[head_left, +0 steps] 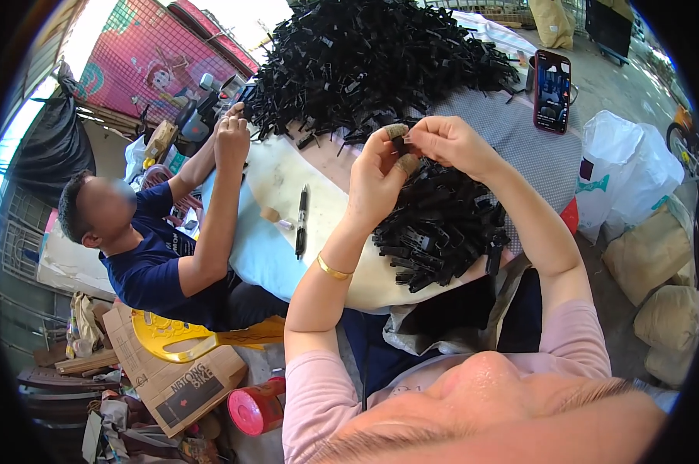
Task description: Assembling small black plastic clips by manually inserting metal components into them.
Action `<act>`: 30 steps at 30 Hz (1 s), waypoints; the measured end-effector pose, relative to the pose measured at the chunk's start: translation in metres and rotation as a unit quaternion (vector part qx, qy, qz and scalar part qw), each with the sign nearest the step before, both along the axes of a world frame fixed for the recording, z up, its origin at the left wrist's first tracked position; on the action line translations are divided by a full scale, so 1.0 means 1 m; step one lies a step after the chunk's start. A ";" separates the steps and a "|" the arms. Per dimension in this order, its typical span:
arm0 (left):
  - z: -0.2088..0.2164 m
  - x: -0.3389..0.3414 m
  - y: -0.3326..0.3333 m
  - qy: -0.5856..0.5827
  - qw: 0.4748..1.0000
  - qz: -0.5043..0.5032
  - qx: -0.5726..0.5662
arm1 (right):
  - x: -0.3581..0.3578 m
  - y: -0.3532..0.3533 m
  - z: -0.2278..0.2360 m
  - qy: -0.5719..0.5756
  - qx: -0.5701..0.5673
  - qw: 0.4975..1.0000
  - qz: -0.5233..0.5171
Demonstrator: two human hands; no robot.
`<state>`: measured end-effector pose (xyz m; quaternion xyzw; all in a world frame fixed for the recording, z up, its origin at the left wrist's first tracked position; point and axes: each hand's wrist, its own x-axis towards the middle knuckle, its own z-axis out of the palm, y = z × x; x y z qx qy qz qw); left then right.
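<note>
Raised over the table, my left hand point(374, 179) is closed on a small black plastic part point(399, 145), held between thumb and forefinger. Tan covers wrap those two fingertips. My right hand point(450, 144) meets it from the right, thumb and forefinger pinched together at the part's edge; whatever lies between them is too small to name. Just below both hands, at the table's near edge, is a heap of similar black plastic parts point(434, 232). A far larger mound of black parts point(372, 69) covers the back of the table.
Left of my hands, a black pen point(301, 223) lies on the pale tabletop cover point(276, 182). A phone point(552, 93) stands upright at the right. Across the left side sits a co-worker point(152, 240), hands raised by the mound. White bags point(616, 166) stand right of the table.
</note>
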<state>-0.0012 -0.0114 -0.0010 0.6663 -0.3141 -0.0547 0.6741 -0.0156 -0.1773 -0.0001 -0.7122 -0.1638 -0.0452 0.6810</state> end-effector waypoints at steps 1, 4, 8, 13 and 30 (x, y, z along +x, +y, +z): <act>-0.001 0.002 0.000 0.017 1.000 -0.006 -0.023 | 0.002 -0.004 -0.003 0.009 0.001 1.000 0.012; -0.002 0.003 0.000 0.041 0.998 0.005 -0.044 | -0.002 0.000 0.000 -0.012 -0.006 1.000 0.016; -0.004 0.001 -0.002 0.013 0.999 0.025 -0.043 | -0.002 -0.002 0.000 -0.035 -0.034 0.999 0.016; -0.014 -0.001 -0.005 -0.167 0.976 0.141 0.016 | -0.006 0.005 0.002 0.012 0.006 1.000 0.008; -0.024 0.083 0.000 -0.257 0.936 0.067 0.231 | 0.027 -0.024 -0.017 -0.262 -0.157 0.917 -0.256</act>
